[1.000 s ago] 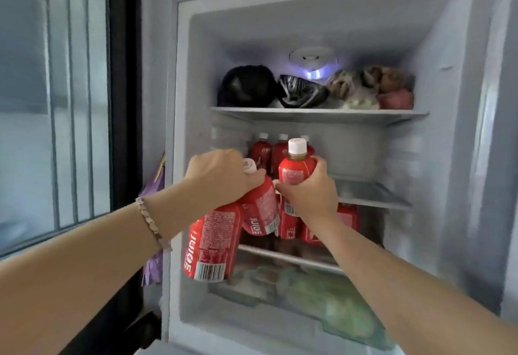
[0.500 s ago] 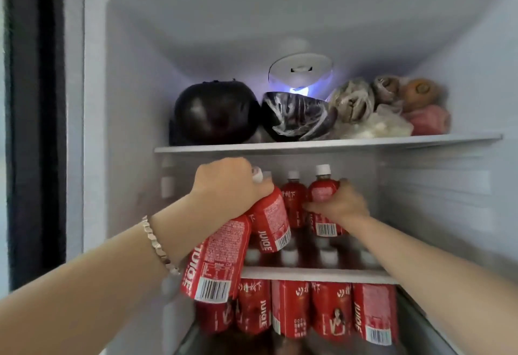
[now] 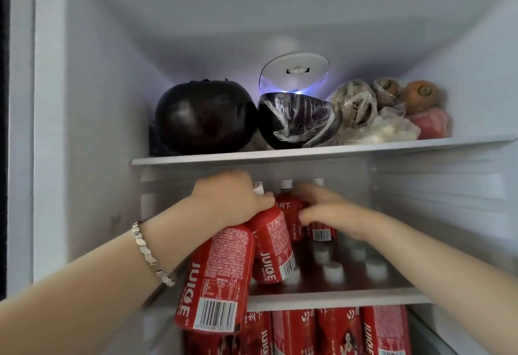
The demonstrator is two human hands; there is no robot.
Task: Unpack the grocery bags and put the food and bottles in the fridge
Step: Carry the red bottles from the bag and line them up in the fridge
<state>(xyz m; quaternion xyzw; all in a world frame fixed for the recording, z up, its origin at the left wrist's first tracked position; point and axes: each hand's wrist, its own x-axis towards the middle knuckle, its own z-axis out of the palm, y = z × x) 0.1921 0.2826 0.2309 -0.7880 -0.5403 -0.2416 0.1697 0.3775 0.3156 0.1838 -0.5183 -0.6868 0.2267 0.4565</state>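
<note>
In the head view, the inside of a white fridge [image 3: 92, 130] is seen from close up. The left hand [image 3: 232, 197], with a silver link bracelet [image 3: 151, 254] worn on its wrist, is clamped over the necks of two bottles at once. A red plastic juice bottle with a barcode label [image 3: 215, 279] is hung tilted in front of the glass middle shelf [image 3: 336, 300]. A second red juice bottle [image 3: 276, 245] is held just behind it, above that shelf, and the two are touching. The right hand [image 3: 333, 211] is blurred by motion and is laid against a third red juice bottle [image 3: 321, 233] standing at the back of the middle shelf; whether its fingers are closed round it cannot be told. A white-capped red bottle [image 3: 287, 200] is seen between the two hands. Under the shelf a row of red juice bottles [image 3: 336, 332] is packed upright. On the top shelf [image 3: 280, 155] a dark purple round aubergine [image 3: 204, 119], a cling-wrapped half of purple cabbage [image 3: 297, 122], an orange carrot [image 3: 423, 94] and a pinkish-red fruit [image 3: 433, 126] are stored under a round white lamp fitting [image 3: 294, 70].
</note>
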